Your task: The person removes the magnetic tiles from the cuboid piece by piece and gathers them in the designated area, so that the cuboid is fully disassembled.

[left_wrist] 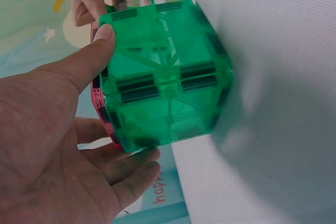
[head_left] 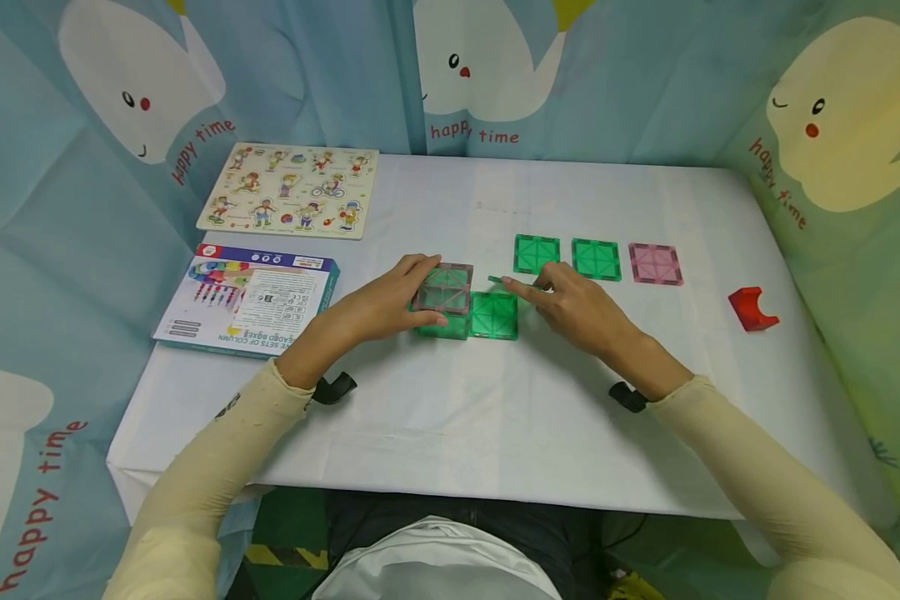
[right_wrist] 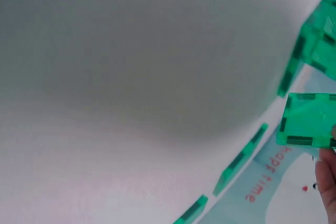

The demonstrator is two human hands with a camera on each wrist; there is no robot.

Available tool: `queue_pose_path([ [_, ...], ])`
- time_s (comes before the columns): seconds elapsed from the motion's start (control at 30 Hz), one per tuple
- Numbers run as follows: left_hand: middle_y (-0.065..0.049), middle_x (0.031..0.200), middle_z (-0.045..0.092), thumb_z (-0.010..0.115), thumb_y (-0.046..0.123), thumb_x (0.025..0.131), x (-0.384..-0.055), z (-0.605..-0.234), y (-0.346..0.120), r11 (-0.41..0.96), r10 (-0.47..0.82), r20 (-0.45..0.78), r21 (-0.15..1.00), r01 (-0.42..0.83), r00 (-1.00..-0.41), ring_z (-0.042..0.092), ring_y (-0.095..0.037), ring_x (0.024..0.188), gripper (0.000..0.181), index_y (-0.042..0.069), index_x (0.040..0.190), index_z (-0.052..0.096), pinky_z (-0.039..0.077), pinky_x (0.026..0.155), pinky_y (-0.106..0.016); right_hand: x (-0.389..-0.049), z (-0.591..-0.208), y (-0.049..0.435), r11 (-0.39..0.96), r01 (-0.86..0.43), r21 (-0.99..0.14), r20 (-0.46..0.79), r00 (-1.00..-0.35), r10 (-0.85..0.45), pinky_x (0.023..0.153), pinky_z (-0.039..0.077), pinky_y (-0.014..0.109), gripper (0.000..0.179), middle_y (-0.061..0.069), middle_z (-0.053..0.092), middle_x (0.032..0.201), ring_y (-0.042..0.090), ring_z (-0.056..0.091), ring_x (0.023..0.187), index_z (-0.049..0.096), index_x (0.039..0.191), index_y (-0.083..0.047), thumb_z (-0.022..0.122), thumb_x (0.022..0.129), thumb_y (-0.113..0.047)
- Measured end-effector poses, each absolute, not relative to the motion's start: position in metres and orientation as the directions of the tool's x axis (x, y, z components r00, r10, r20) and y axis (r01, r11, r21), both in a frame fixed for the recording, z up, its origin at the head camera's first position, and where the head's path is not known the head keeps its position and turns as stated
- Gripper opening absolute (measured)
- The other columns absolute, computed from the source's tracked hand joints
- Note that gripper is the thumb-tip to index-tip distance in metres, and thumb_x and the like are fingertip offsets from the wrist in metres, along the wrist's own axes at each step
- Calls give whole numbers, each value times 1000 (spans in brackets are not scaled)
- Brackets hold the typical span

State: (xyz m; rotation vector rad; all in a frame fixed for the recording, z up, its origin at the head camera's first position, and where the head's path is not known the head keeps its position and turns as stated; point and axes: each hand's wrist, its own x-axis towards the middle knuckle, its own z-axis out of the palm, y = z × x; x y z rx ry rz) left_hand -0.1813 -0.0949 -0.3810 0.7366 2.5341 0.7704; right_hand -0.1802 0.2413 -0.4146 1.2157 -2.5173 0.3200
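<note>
My left hand (head_left: 378, 304) grips a box shape built of green magnetic tiles (left_wrist: 168, 98), thumb on one side and fingers on the other. A pink magnetic tile (head_left: 459, 271) covers its top. Flat on the table, against the right side of the box, lies a green tile (head_left: 493, 316). My right hand (head_left: 579, 307) pinches another green tile (right_wrist: 307, 120), raised on edge just behind that flat one. In the head view it shows only as a thin green strip near the fingertips.
Two loose green tiles (head_left: 537, 253) (head_left: 596, 259) and a pink tile (head_left: 656, 264) lie in a row behind my right hand. A red curved block (head_left: 753, 309) is at the far right. A printed box (head_left: 247, 298) and a picture board (head_left: 288, 191) occupy the left side.
</note>
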Motion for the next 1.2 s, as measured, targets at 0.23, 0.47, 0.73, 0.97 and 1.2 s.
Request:
queue_pose_path([
  [0.23,-14,173,18,71,49,101,-182,-382,-95,710,586,-211,599,370,-783,28,-32,159,98,10,171,14,33,125,-50,-183,-399,259,647,-698,-309,452,-706,-546,64,45,27,59,16,58,98,22,56,78,64,147,-10,70,94,15],
  [0.47,-13,173,17,71,50,100,-182,-382,-94,712,586,-208,595,374,-783,28,-31,159,99,12,171,14,33,125,-50,-187,-378,284,675,-511,-533,346,-859,-377,77,42,11,47,19,61,114,27,63,92,68,143,-10,69,99,6],
  [0.73,-13,173,17,70,51,100,-180,-381,-94,716,577,-213,596,363,-788,28,-31,159,99,12,171,14,34,125,-50,-198,-378,313,698,-219,-682,-145,-895,-422,77,48,22,44,19,58,132,26,57,99,63,149,-11,64,105,-4],
  [0.97,-14,173,18,70,50,100,-181,-380,-95,719,576,-208,588,369,-791,30,-31,158,98,11,171,14,34,125,-49,-210,-393,311,668,-88,-739,-337,-810,-479,99,51,36,45,23,45,161,32,60,128,54,154,-6,56,109,-9],
  [1.2,-14,173,18,70,51,100,-181,-382,-95,717,582,-207,588,375,-786,29,-31,158,99,12,171,13,34,125,-49,-213,-403,293,762,-207,-614,-267,-854,-447,66,41,32,41,21,64,108,28,49,88,61,148,-4,59,106,-3],
])
